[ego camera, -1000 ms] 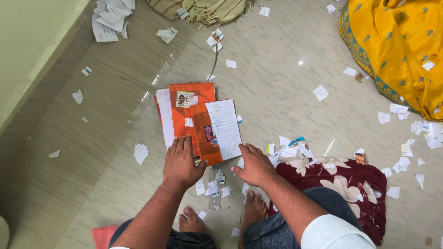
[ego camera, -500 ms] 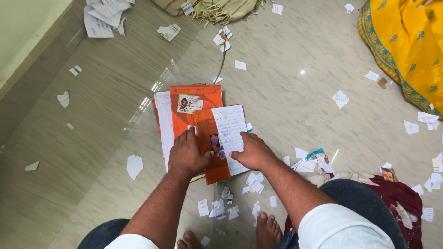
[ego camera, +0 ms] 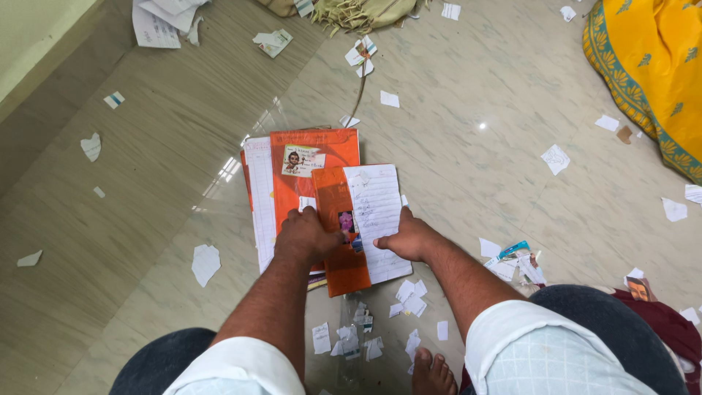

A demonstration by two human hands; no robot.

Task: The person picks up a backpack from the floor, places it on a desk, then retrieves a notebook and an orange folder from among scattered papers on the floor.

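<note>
Lying on the floor (ego camera: 146, 168), orange notebook pile (ego camera: 303, 172); pressing down on it, left hand (ego camera: 307, 238), fingers curled; resting atop the pile, small orange notebook (ego camera: 347, 234) with lined page (ego camera: 376, 212); gripping its right edge, right hand (ego camera: 409, 238); scattered around, paper scraps (ego camera: 409, 296); lying far right, yellow cloth (ego camera: 651, 66).
</note>
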